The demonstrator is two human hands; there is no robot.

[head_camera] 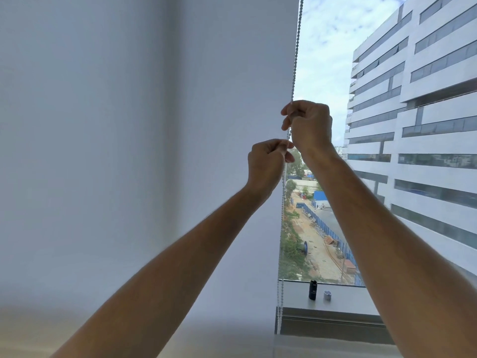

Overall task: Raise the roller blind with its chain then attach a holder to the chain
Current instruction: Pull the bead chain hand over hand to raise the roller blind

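A pale grey roller blind (154,151) covers most of the window and hangs down to about sill level. Its beaded chain (295,60) runs down the blind's right edge. My right hand (309,125) is closed around the chain, higher up. Just below it, my left hand (267,164) pinches the chain between thumb and fingers. Below the hands the chain continues down to the sill. On the windowsill (343,303) lie a small black cylinder (312,290) and a small white holder-like piece (327,295).
Clear glass to the right of the blind shows a tall white building (418,112) and a construction yard far below. The sill's front ledge (330,325) runs under the window. My forearms reach up from the bottom of the view.
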